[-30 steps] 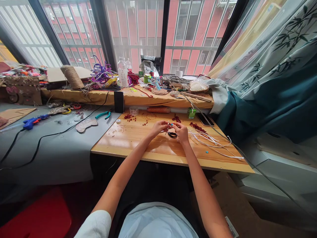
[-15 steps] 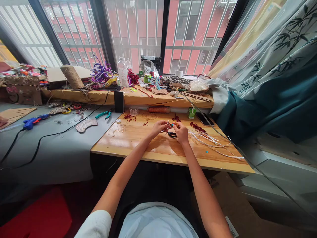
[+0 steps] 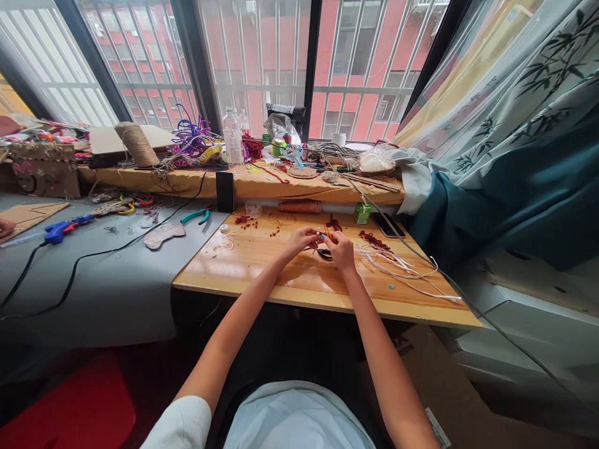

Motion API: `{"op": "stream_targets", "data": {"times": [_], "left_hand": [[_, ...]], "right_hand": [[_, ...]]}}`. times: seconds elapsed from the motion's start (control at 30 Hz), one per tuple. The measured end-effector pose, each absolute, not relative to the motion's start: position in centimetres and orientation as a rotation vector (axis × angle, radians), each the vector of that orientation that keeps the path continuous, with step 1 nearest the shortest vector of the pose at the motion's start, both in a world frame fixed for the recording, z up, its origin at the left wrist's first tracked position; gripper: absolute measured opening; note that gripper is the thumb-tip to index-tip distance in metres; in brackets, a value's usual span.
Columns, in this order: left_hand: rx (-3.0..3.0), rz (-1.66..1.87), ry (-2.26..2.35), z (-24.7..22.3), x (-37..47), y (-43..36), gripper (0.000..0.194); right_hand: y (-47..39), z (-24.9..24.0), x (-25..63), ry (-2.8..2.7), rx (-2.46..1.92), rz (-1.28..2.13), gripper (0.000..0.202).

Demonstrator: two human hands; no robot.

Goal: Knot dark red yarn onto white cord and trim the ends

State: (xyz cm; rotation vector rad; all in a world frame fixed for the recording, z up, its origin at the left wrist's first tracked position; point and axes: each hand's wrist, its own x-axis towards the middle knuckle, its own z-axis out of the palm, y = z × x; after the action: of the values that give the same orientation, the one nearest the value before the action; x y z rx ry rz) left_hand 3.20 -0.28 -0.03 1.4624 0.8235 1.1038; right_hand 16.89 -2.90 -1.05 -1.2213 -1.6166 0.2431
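Observation:
My left hand (image 3: 302, 241) is closed in a pinch above the wooden board. A tiny blue-and-white piece (image 3: 322, 236) shows at its fingertips, too small to name. Almost touching it, my right hand (image 3: 342, 251) is closed around a thin orange-brown stick-like tool (image 3: 329, 232), partly hidden by the fingers. Below the hands lie scissors (image 3: 324, 254) with black handles. Dark red yarn (image 3: 334, 223) lies just behind the right hand, with a longer dark red bundle (image 3: 374, 240) to its right. White cords (image 3: 397, 268) curl across the board's right side, near a small teal bit (image 3: 391, 287).
Teal-handled pliers (image 3: 195, 216) and a blue glue gun (image 3: 63, 231) with a black cable lie on the grey table. Another person's hand (image 3: 6, 227) is at the far left. A phone (image 3: 387, 225), a green box (image 3: 362, 213) and a twine spool (image 3: 299, 206) line the board's back.
My right hand has shifted slightly left, and the orange-brown tool leans differently. The left hand has hardly moved. The other person's hand at the far left has changed position a little.

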Motion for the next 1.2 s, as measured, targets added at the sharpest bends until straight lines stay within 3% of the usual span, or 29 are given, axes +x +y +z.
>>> {"op": "stream_targets", "data": {"times": [0.83,1.2], "left_hand": [[1.453,1.091,0.724,0.7,2.9,-1.1,0.02],[1.408,1.07,0.732,0.9,2.8,-1.2,0.03]], "right_hand": [[-2.4,-1.5,17.7,-1.475,-1.339,0.026,0.008],[-2.5,-1.0,17.4,-1.305,-1.251,0.43,0.025]]}}
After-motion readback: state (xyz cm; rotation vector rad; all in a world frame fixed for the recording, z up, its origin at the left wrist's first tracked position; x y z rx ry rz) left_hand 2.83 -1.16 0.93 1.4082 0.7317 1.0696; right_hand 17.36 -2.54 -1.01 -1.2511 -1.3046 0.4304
